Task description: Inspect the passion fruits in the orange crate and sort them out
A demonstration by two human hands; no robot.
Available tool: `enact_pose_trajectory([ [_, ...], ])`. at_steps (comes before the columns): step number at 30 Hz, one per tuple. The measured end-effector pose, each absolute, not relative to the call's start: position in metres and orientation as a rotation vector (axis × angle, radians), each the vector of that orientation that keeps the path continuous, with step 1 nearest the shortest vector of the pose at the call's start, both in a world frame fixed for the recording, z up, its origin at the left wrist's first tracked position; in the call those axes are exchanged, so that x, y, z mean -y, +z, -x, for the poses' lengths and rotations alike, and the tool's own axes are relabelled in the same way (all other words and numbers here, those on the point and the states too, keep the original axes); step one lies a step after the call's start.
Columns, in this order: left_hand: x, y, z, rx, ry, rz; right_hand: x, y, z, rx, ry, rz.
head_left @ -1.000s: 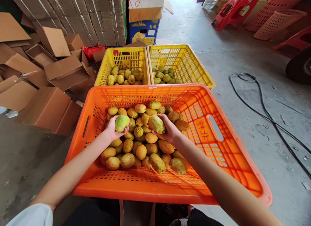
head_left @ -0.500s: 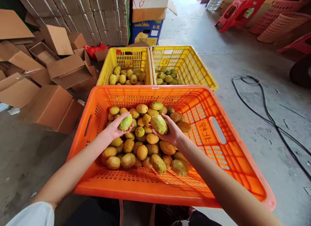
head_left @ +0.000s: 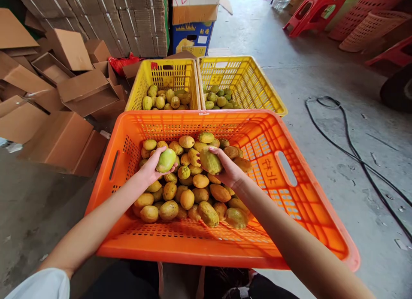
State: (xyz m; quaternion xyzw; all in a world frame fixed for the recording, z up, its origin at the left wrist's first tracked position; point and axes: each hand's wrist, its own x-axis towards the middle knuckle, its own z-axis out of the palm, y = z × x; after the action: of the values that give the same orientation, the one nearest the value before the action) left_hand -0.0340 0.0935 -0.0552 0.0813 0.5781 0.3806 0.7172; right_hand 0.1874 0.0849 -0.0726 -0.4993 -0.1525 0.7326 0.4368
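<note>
An oval light-green fruit (head_left: 166,160) rests in my left hand (head_left: 151,168), whose fingers curl beneath it and thumb lies along its top. My right hand (head_left: 230,168) grips a larger, bumpy yellow-green fruit (head_left: 210,161), with the thumb over its upper side. Both hands are held apart above a large orange plastic basket (head_left: 193,257). Inside lies a pile of similar oval fruit (head_left: 187,199), yellow to greenish, some with brown marks. The undersides of the held fruits are partly hidden by my fingers.
Two yellow crates stand behind the basket: the left crate (head_left: 129,93) and right crate (head_left: 268,86) hold more fruit. Loose cardboard boxes (head_left: 58,138) lie at left, and a blue carton (head_left: 193,38) stands behind. A black cable (head_left: 347,138) and red stool (head_left: 313,11) are at right.
My left hand has turned its fruit and moved slightly right. My right hand has rolled its fruit, and the thumb now lies farther over it. The piled fruit has stayed put.
</note>
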Motion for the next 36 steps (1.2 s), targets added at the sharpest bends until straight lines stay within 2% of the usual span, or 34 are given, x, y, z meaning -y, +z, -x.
enact_pose_trajectory([
  [9,-0.095,-0.059,0.037,-1.277,0.79,-0.207,-0.086,-0.074,-0.186,0.309,1.878,1.307],
  [23,-0.097,-0.066,0.045,-1.235,1.081,-0.22,-0.084,-0.081,-0.189,0.409,1.809,1.249],
  [36,-0.105,-0.041,0.051,-1.225,1.046,-0.309,-0.088,-0.09,-0.195,0.286,1.871,1.294],
])
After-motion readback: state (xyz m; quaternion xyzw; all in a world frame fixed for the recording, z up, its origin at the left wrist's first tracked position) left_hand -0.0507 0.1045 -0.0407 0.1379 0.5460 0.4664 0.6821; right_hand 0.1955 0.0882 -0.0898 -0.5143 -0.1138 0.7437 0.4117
